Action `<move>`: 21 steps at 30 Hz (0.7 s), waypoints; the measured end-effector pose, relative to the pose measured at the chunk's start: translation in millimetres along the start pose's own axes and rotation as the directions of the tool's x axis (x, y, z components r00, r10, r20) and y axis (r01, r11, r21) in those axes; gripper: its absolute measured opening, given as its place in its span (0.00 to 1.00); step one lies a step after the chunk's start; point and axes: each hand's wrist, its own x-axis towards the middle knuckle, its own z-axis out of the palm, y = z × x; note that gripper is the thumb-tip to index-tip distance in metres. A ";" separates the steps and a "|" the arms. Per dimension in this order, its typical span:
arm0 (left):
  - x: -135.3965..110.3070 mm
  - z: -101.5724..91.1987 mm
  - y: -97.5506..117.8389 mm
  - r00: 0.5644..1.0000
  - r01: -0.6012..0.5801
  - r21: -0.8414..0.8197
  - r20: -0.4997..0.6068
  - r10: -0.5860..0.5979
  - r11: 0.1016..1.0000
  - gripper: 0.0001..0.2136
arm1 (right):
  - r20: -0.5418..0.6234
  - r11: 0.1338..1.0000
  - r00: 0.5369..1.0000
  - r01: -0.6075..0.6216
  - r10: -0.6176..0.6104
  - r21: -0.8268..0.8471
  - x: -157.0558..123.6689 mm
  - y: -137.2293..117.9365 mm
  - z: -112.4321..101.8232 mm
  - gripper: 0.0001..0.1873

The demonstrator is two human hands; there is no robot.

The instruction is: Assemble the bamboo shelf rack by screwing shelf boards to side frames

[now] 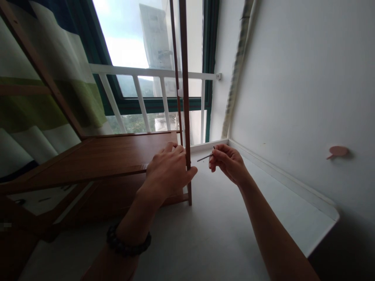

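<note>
A brown wooden shelf rack (117, 150) stands on the white surface, with an upright post (185, 97) at its right end. My left hand (171, 168) is closed over the shelf's right corner, its fingers curled on the board and its thumb reaching past the post. Some of its grip is hidden behind the knuckles. To the right of the post, my right hand (227, 160) pinches a thin dark hex key (204, 157). The key's long arm points left toward the post, and its tip appears slightly apart from the wood.
A white railing (134, 72) and a green-framed window stand behind the rack. Curtains (79, 78) hang at left. At right, a raised rim (281, 175) borders the white surface (211, 222) by the wall, which carries a pink hook (338, 151). A lower shelf is in shadow.
</note>
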 end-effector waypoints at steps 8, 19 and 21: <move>-1.1 0.1 -0.3 1.000 -0.004 0.016 0.003 0.004 1.000 0.14 | 0.089 0.997 0.996 0.003 0.004 -0.079 -1.0 3.7 -0.5 0.06; -1.4 -0.7 -0.5 1.000 0.008 -0.011 0.017 -0.008 1.000 0.14 | 0.093 0.999 0.996 -0.007 0.012 -0.051 -0.3 8.2 1.0 0.08; -1.9 -3.0 -4.5 1.000 -0.001 -0.079 0.028 0.003 0.997 0.14 | 0.093 0.998 0.995 -0.015 0.020 -0.054 -0.4 7.9 1.3 0.08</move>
